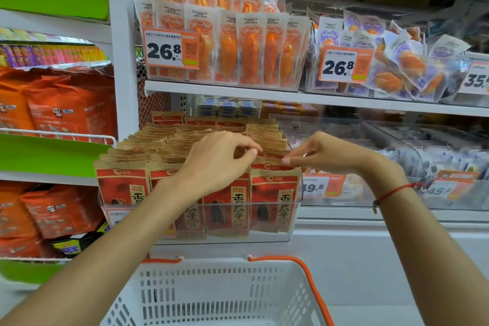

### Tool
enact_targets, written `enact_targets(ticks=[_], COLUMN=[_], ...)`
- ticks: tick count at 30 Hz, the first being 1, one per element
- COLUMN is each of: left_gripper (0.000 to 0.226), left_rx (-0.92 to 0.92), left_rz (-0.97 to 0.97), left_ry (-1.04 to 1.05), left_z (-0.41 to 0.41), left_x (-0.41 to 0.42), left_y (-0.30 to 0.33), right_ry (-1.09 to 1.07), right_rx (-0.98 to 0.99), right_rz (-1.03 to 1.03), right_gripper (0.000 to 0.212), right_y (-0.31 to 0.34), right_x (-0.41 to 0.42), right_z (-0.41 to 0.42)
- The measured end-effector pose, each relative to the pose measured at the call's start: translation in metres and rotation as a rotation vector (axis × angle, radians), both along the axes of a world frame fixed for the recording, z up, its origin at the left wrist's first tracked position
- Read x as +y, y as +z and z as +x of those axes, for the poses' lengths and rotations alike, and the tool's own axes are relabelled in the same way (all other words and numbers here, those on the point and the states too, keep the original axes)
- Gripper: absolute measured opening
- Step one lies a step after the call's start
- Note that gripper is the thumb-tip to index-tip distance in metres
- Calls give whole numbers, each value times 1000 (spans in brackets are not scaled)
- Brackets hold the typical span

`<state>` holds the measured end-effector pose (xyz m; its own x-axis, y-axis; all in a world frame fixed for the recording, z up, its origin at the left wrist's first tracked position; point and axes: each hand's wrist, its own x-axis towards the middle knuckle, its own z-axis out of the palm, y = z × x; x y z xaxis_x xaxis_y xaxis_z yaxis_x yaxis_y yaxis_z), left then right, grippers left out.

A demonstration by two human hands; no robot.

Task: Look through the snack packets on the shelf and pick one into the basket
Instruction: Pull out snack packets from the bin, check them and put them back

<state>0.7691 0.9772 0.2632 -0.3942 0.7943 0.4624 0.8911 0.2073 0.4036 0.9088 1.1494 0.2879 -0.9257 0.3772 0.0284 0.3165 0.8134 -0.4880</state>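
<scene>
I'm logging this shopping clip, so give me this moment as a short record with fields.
setting: shop shelf
left hand: fingers on the tops of the red sunflower seed packets
right hand: pinches a packet top in the same clear bin
basket: white with orange handles, below the shelf; bottom out of view
task stage: browsing, no packet lifted out
</scene>
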Motion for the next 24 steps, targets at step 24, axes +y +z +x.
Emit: enact_targets(ticks=[24], left_gripper=[25], left_rx=[-145], left_rz=[99], left_ry=[120], left_z=[-22], left_x=[2], left_y=[-2], right_ry=[-260], right_rx=[433], right_rz=[115], right_gripper=[17], right_y=[-25], right_x=[16], right_z=[-11])
